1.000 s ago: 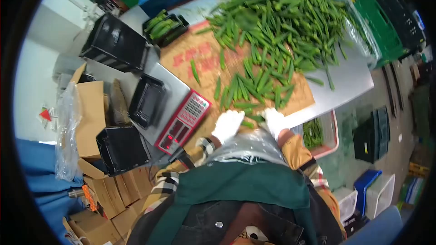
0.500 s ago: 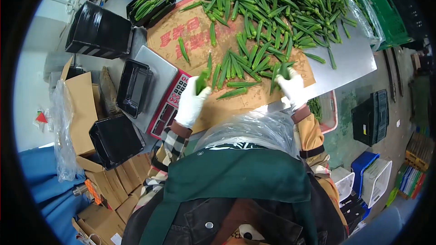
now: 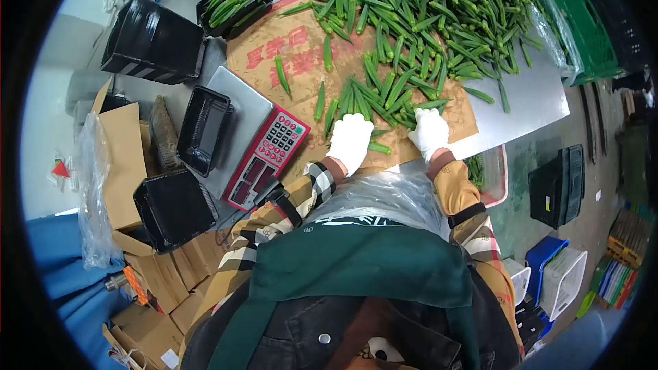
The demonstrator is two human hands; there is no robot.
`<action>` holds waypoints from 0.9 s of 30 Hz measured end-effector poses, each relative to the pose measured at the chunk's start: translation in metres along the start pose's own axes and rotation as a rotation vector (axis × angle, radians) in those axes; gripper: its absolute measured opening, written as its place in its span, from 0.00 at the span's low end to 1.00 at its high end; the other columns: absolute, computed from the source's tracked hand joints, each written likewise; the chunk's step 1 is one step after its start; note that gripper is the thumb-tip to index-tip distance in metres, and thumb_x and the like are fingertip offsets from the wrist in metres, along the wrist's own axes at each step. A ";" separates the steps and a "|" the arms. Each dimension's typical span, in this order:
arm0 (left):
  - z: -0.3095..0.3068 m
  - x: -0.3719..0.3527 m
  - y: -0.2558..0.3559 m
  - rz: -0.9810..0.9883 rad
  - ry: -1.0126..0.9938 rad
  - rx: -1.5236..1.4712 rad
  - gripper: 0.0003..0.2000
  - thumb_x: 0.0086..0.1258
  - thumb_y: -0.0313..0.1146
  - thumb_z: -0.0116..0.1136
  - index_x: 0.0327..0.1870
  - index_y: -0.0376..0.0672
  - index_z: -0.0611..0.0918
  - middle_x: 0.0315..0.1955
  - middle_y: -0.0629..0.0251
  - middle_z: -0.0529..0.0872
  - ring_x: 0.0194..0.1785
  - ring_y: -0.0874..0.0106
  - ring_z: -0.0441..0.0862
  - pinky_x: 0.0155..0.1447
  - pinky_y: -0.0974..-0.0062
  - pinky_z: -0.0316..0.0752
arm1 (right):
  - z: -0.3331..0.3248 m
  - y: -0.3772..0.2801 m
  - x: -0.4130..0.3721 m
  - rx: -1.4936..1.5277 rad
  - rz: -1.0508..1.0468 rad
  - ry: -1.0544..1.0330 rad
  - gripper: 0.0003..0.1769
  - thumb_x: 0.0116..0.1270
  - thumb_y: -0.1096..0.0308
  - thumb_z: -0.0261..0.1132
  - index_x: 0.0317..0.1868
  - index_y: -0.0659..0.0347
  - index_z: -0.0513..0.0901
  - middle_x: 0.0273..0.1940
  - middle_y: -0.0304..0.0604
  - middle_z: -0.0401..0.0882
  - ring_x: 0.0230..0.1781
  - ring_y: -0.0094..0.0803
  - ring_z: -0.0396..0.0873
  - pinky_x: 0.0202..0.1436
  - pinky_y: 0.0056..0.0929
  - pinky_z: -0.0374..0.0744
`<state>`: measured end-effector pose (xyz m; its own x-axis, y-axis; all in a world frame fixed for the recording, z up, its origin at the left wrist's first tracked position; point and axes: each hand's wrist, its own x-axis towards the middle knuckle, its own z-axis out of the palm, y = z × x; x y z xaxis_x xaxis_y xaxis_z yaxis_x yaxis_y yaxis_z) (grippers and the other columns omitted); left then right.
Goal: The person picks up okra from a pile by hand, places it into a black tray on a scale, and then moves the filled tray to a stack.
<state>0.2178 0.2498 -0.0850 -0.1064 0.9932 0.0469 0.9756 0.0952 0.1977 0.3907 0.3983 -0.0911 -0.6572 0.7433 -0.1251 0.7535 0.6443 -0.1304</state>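
Observation:
My left hand [image 3: 351,144], in a white glove, is over the near edge of a small group of green okra pods [image 3: 355,98] on the cardboard sheet [image 3: 305,99]. Its fingers are curled down on the okra, and their tips are hidden. To the right, my right hand [image 3: 430,131], gloved too, has its fingers closed round okra at the group's right side. One pod [image 3: 433,104] lies just beyond its knuckles. Another short pod [image 3: 379,147] shows beside my left hand. A large okra heap [image 3: 439,7] covers the far part of the table.
A red scale [image 3: 271,147] bears a black tray [image 3: 203,130] at the left. Behind it stand stacked black trays [image 3: 154,41] and a tray of okra [image 3: 229,10]. A green crate [image 3: 582,24] is at the far right, and an open cardboard box [image 3: 120,164] at the left.
My left hand has moved right, from beside the scale to the okra group, and is lower over it. My right hand has shifted slightly left and turned its knuckles upward.

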 end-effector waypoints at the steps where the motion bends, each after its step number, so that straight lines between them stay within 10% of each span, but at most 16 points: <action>1: 0.000 -0.001 0.000 -0.005 -0.039 -0.044 0.13 0.55 0.29 0.64 0.43 0.43 0.81 0.40 0.55 0.81 0.46 0.55 0.80 0.48 0.56 0.75 | -0.007 -0.001 -0.002 0.053 0.061 -0.023 0.21 0.54 0.59 0.75 0.47 0.57 0.84 0.44 0.50 0.86 0.49 0.49 0.84 0.52 0.44 0.84; 4: -0.013 -0.008 0.004 -0.179 -0.204 -0.211 0.16 0.54 0.32 0.67 0.44 0.42 0.82 0.42 0.51 0.84 0.50 0.51 0.82 0.53 0.54 0.77 | -0.040 0.007 -0.011 0.314 0.181 -0.002 0.23 0.53 0.56 0.74 0.47 0.58 0.86 0.38 0.53 0.89 0.41 0.52 0.87 0.47 0.46 0.84; 9: -0.035 -0.010 -0.029 -0.606 0.065 -0.426 0.21 0.56 0.36 0.71 0.51 0.41 0.82 0.44 0.49 0.85 0.52 0.48 0.83 0.55 0.53 0.80 | -0.061 0.067 -0.019 0.732 0.450 0.110 0.23 0.55 0.64 0.72 0.50 0.68 0.86 0.39 0.53 0.91 0.39 0.42 0.91 0.44 0.35 0.85; 16: 0.000 0.017 -0.033 -0.412 0.065 -0.025 0.13 0.64 0.38 0.66 0.44 0.42 0.81 0.36 0.51 0.87 0.44 0.48 0.86 0.47 0.54 0.82 | 0.026 0.034 -0.011 0.462 0.513 0.166 0.31 0.55 0.55 0.78 0.55 0.63 0.82 0.44 0.57 0.89 0.48 0.54 0.87 0.54 0.43 0.82; 20: -0.023 0.020 -0.034 -0.614 -0.093 -0.128 0.13 0.67 0.33 0.65 0.49 0.39 0.80 0.40 0.53 0.87 0.45 0.54 0.87 0.48 0.59 0.82 | 0.013 0.027 -0.009 0.540 0.509 0.167 0.25 0.53 0.61 0.75 0.50 0.66 0.84 0.41 0.59 0.88 0.45 0.55 0.87 0.51 0.42 0.83; 24: -0.035 -0.007 -0.067 -0.596 -0.101 -1.627 0.22 0.69 0.28 0.67 0.63 0.38 0.77 0.45 0.63 0.86 0.48 0.67 0.85 0.55 0.67 0.82 | -0.014 0.050 -0.032 1.216 0.596 -0.185 0.13 0.59 0.68 0.72 0.42 0.68 0.87 0.33 0.39 0.87 0.33 0.25 0.83 0.39 0.27 0.80; 27: -0.052 -0.013 -0.044 -0.526 -0.278 -2.159 0.25 0.70 0.28 0.66 0.68 0.38 0.74 0.51 0.61 0.84 0.54 0.66 0.84 0.61 0.62 0.81 | -0.056 -0.001 -0.042 1.692 0.432 -0.310 0.15 0.59 0.72 0.73 0.46 0.67 0.87 0.37 0.40 0.87 0.36 0.25 0.83 0.40 0.27 0.80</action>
<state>0.1662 0.2291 -0.0435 0.0040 0.9115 -0.4113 -0.7571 0.2714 0.5942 0.4189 0.3766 -0.0310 -0.5646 0.6066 -0.5597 0.1502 -0.5913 -0.7923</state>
